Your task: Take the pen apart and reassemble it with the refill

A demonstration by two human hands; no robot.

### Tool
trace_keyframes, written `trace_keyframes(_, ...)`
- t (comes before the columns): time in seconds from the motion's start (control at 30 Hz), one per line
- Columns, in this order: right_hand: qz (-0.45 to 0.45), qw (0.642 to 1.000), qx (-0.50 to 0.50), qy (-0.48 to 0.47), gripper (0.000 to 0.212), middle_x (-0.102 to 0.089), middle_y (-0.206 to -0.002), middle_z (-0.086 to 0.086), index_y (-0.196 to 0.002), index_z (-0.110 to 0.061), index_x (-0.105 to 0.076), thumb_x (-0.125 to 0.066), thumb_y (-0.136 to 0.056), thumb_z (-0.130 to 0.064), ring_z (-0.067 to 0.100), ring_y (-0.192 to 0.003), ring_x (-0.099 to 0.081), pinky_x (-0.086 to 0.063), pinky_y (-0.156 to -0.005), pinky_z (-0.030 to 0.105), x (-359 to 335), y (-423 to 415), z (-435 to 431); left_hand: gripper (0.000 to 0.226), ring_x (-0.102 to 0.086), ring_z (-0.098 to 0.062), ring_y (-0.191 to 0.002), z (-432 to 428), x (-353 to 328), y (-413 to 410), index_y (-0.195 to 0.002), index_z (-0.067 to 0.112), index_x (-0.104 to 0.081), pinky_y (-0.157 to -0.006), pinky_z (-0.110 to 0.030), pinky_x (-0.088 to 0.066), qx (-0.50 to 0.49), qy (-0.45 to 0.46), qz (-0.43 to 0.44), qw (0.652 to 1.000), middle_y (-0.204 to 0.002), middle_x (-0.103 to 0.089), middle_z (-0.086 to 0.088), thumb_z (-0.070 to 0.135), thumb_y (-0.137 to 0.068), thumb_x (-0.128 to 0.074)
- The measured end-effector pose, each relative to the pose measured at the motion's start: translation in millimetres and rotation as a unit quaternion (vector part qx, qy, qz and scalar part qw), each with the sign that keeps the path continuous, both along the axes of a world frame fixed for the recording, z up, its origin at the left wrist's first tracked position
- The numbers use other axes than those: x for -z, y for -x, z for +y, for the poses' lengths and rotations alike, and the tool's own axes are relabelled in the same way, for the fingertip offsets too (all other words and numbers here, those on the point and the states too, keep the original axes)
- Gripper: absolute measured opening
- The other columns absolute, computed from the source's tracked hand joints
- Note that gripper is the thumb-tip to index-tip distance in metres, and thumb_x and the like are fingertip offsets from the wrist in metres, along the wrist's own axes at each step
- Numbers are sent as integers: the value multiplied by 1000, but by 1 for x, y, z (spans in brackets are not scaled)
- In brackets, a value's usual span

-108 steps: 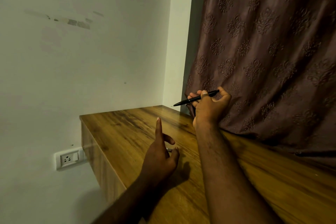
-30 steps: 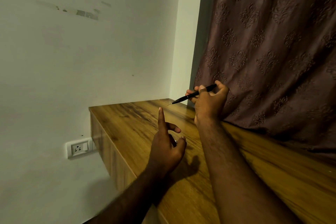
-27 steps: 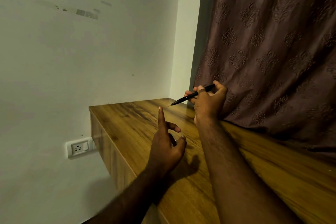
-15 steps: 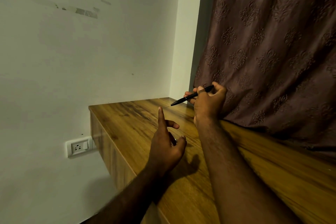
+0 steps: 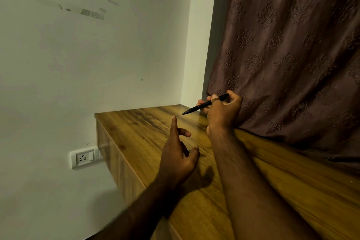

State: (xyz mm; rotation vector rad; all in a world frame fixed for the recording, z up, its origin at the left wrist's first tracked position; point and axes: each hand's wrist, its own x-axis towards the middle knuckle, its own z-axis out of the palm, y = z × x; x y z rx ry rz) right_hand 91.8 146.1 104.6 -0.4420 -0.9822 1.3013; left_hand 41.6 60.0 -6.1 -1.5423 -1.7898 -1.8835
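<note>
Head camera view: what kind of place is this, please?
Probably a room in a home, at a wall corner. A wooden desk meets a plain painted wall carrying a socket, and a patterned brown curtain hangs beside it.

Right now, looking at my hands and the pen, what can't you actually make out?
- Head view: the middle of the pen is covered by the right hand, so any joint there is hidden.
- Head view: something small sits between the left hand fingers, mostly hidden and too small to identify.
- Head view: the wooden desk runs under the curtain; its back edge is hidden.
</note>
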Motion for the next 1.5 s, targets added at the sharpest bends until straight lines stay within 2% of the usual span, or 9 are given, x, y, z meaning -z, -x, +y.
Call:
trace_keyframes(0.13,0,1000,3,1,44,-60,-87,11,-131,-15,-36,-49,-93,5,20,-55,-66,-59,-53,28,0,0,-1,101,-60,-15,-65,0,0,0,-152,24,2,-57,-20,-53,1,1,-1,1000,-107,-52,16,34,-74,-62)
trace_keyframes(0.33,-6,1000,-5,4,46,-61,-84,7,-132,-16,-37,-49,-93,5,17,-55,-68,-62,-62,35,1,3,-4,101,-60,-15,-66,0,0,0,-152,25,4,-58,-19,-52,1,-1,2,1000,-107,-52,17,34,-75,-62)
trace_keyframes(0.5,-11,1000,-10,2,46,-61,-87,10,-131,-17,-36,-49,-93,5,18,-57,-68,-61,-57,30,1,5,-7,101,-61,-16,-63,1,1,1,-152,25,4,-56,-21,-52,-1,-2,4,1000,-106,-52,17,33,-75,-62)
trace_keyframes(0.63,-17,1000,-14,-2,44,-61,-87,11,-130,-17,-37,-49,-93,5,17,-57,-69,-62,-64,37,2,7,-7,101,-61,-18,-62,0,0,0,-151,26,4,-54,-21,-51,1,-1,4,1000,-106,-51,17,33,-74,-61)
trace_keyframes(0.77,-23,1000,-11,-7,43,-60,-86,9,-128,-18,-38,-49,-93,5,16,-54,-68,-62,-64,37,2,8,-8,102,-60,-18,-61,0,0,-1,-152,25,3,-53,-20,-51,-1,2,4,1000,-106,-52,17,33,-74,-62)
trace_keyframes(0.97,-22,1000,-13,-7,42,-61,-87,11,-127,-19,-38,-48,-93,5,21,-58,-69,-62,-66,41,6,10,-7,104,-61,-16,-64,0,-1,-1,-151,27,5,-55,-26,-55,1,12,1,1000,-107,-52,17,34,-73,-63)
trace_keyframes(1.3,-20,999,-41,-4,47,-63,-90,14,-128,-23,-37,-51,-92,4,23,-64,-71,-62,-66,39,10,11,-4,107,-59,-15,-64,-1,0,-1,-152,25,7,-52,-19,-50,11,11,2,1000,-105,-52,18,33,-72,-65)
trace_keyframes(1.4,-12,998,-57,5,58,-63,-90,13,-136,-26,-33,-52,-91,6,24,-68,-70,-61,-64,38,11,10,-3,102,-59,-14,-63,-3,0,-3,-152,24,0,-51,-18,-50,9,3,-8,1000,-104,-53,17,30,-75,-66)
trace_keyframes(1.5,-21,996,-75,34,61,-60,-97,10,-136,-24,-35,-54,-88,8,21,-78,-68,-61,-62,39,12,12,-1,69,-59,-3,-60,-2,-5,1,-147,21,-27,-49,-14,-48,-37,-34,-82,995,-98,-58,12,18,-89,-63)
